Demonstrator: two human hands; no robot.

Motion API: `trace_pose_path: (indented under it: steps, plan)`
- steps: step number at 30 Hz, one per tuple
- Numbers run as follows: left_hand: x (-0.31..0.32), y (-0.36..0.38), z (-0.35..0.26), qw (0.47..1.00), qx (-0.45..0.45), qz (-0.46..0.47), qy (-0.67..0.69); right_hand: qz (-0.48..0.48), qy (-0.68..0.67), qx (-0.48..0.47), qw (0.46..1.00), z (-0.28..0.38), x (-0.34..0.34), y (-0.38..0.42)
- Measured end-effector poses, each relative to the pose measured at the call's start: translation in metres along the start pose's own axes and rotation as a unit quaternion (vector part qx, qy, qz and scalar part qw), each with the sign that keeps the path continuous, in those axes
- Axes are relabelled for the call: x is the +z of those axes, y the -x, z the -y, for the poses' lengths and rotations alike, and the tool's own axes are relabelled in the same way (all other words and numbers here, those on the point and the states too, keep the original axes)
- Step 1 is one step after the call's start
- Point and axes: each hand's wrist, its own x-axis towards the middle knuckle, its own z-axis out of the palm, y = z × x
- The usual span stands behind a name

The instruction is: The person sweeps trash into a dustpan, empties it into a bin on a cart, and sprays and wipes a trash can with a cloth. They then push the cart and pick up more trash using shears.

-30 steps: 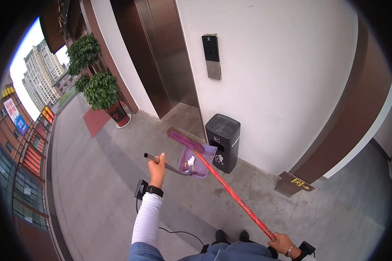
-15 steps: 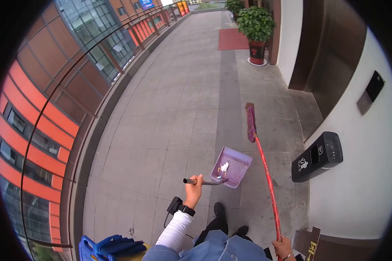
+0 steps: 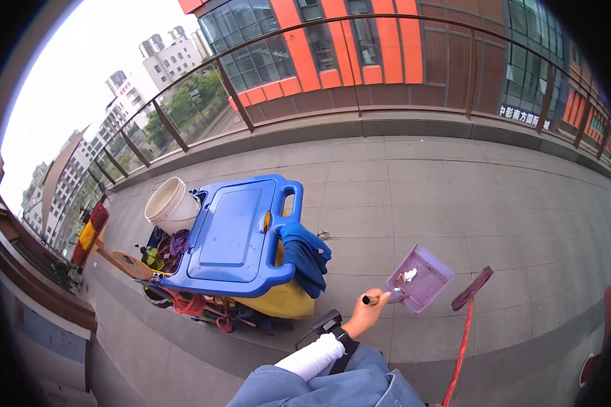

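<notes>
My left hand (image 3: 365,316) is wrapped around the dark handle of a purple dustpan (image 3: 433,279), which is held out in front of me. A crumpled white scrap (image 3: 409,275) and some small bits lie in the pan. To the pan's right is a broom (image 3: 464,344) with a red patterned stick and a worn purple head. The stick runs out of the bottom of the view, and my right hand is out of sight.
A cleaning cart with a blue lid (image 3: 229,234) and yellow bag (image 3: 282,300) stands to my left. Blue cloth (image 3: 305,256) hangs from its handle, and a white bucket (image 3: 172,209) sits on it. Beyond the paved floor runs a railing (image 3: 360,124).
My view has swung left, from the walkway and wall to the cart and railing. The dustpan and broom came along, and my right hand has left the view.
</notes>
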Motion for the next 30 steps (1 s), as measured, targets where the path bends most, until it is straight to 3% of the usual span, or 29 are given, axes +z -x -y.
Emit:
trace_pose_path:
  steps: [3,5,8,13,18,20,26,30]
  plan:
    - [-0.014,-0.01,0.004,0.994,0.016,-0.104,0.028,0.05,0.088,-0.007,0.995,0.085,0.009,-0.037]
    - [-0.023,-0.009,0.004,0.984,-0.073,-0.162,0.01,0.07,0.125,-0.013,0.99,0.116,0.009,-0.07]
    - [-0.021,-0.013,0.02,0.963,-0.092,-0.25,0.045,0.121,0.083,0.014,0.989,0.161,0.007,-0.124]
    - [0.005,-0.037,0.049,0.929,-0.123,-0.34,0.081,0.211,0.151,-0.012,0.966,0.246,-0.008,-0.19]
    - [0.045,-0.089,0.046,0.874,-0.134,-0.455,0.107,0.239,0.162,-0.007,0.957,0.323,-0.037,-0.26]
    - [0.052,-0.106,0.046,0.874,-0.162,-0.446,0.107,0.251,0.161,-0.021,0.954,0.357,-0.038,-0.285]
    - [0.066,-0.168,0.02,0.789,-0.177,-0.559,0.184,0.268,0.232,-0.032,0.934,0.463,-0.015,-0.342]
    - [0.042,-0.226,0.052,0.781,-0.18,-0.569,0.186,0.234,0.153,0.004,0.96,0.492,0.038,-0.433]
